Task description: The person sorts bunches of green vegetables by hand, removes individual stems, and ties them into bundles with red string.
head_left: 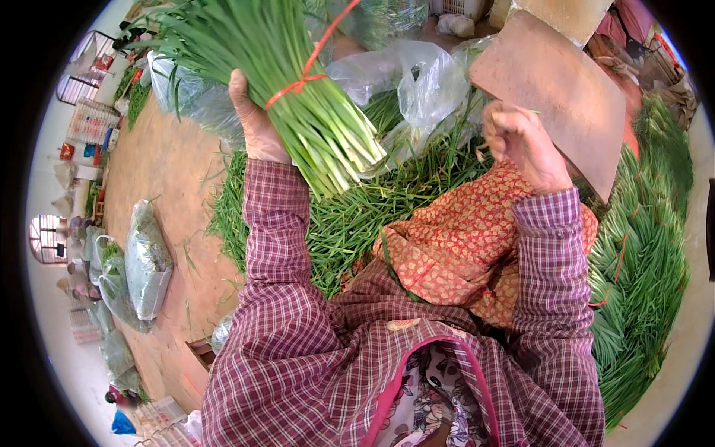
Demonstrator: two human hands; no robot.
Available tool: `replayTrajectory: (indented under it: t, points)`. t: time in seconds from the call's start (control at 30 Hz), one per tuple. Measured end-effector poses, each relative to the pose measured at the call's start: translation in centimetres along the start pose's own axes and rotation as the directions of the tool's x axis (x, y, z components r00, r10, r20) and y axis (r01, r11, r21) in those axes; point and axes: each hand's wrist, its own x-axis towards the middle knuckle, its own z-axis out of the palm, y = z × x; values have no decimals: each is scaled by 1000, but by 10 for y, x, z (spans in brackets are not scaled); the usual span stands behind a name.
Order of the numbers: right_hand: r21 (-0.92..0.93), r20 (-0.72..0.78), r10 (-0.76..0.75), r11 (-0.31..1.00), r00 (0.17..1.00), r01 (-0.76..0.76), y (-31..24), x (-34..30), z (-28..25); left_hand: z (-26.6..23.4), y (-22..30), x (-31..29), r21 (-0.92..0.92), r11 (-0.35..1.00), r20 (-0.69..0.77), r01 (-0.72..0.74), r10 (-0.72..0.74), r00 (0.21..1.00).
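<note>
Raised at the upper left, a bunch of garlic chives is in the grip of my left hand, thumb up along its near side. Its pale cut ends point down to the right, and its leafy tops spread to the upper left. An orange-red tie circles the bunch, with a loose tail running up. My right hand is held up apart from the bunch, fingers curled closed, in front of a brown board. A tiny green bit shows by its fingers; what they hold is hard to make out.
Loose green leaves lie heaped before me, beside a clear plastic bag. Tied bunches of chives are stacked along the right. Filled plastic bags stand on the brown floor at left. A red floral cloth covers my lap.
</note>
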Motion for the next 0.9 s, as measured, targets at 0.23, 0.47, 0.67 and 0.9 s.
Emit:
replayTrajectory:
  t: [0.23,0.47,0.67,0.9]
  points:
    - [-934,-43,-331,348,943,79,25,7,19,0,-15,-5,127,987,-284,94,-54,957]
    - [-793,3,-214,595,977,133,25,47,65,12,-29,-14,199,972,-256,124,-71,964]
    - [-455,-16,-158,881,987,134,27,70,77,42,-38,-28,408,899,-166,157,-96,981]
    - [8,-129,-279,959,952,282,12,70,81,52,-60,-27,360,906,-125,221,-188,974]
